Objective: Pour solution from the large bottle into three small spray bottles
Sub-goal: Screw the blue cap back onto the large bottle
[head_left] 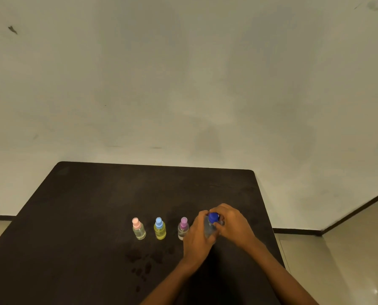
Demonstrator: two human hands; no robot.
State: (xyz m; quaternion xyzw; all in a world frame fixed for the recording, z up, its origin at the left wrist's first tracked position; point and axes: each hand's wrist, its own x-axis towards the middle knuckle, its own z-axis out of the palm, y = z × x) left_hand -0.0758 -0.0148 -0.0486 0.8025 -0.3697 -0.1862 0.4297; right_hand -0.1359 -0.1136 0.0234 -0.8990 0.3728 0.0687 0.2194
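A large clear bottle with a blue cap stands upright on the dark table, right of the small bottles. My left hand grips its body. My right hand has its fingers curled round the blue cap. Three small spray bottles stand in a row to the left, all capped: one with a pink cap, a yellowish one with a light blue cap, and one with a purple cap, partly behind my left hand.
Dark wet spots mark the table in front of the small bottles. The table's right edge lies close to my right hand. A pale wall rises behind the table, with tiled floor at both sides.
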